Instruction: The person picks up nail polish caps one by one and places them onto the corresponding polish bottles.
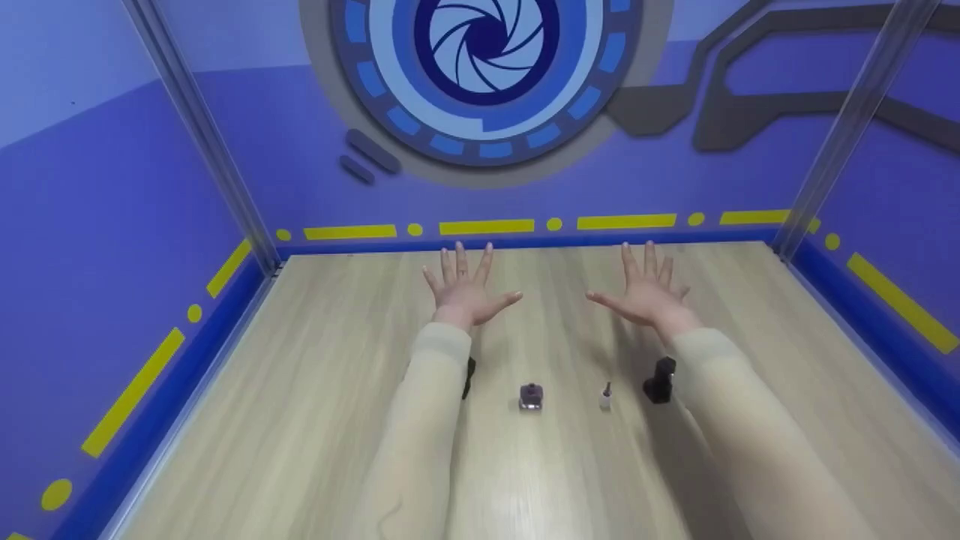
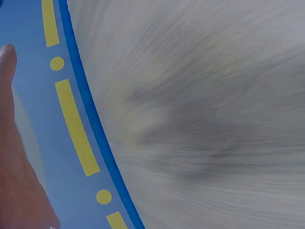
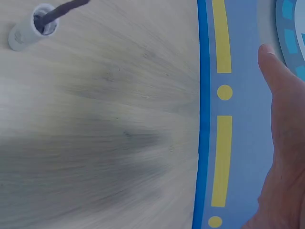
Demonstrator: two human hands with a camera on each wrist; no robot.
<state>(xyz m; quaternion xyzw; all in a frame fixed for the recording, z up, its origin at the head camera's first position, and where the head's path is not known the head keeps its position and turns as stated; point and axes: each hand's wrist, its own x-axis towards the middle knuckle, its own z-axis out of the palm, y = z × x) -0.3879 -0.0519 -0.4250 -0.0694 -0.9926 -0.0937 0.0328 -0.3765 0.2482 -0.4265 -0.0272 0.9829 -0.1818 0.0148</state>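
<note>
My left hand (image 1: 461, 291) reaches over the far part of the table, fingers spread wide, holding nothing. Level with it on the other side, my right hand (image 1: 646, 294) is spread the same way and is likewise bare. Nearer to me, between the forearms, stand a small dark purple glass bottle (image 1: 531, 397) and a little white tube (image 1: 605, 400) with a dark thin stick (image 3: 64, 10) poking out of its mouth. A black upright object (image 1: 661, 380) stands beside the right cuff. Another black item (image 1: 469, 377) is mostly hidden behind the left sleeve.
The light wood-grain table (image 1: 300, 420) meets a blue back wall (image 1: 247, 135) with yellow markings. Side walls and metal corner posts (image 1: 202, 142) enclose it left and right. Shadows of the arms fall on the tabletop.
</note>
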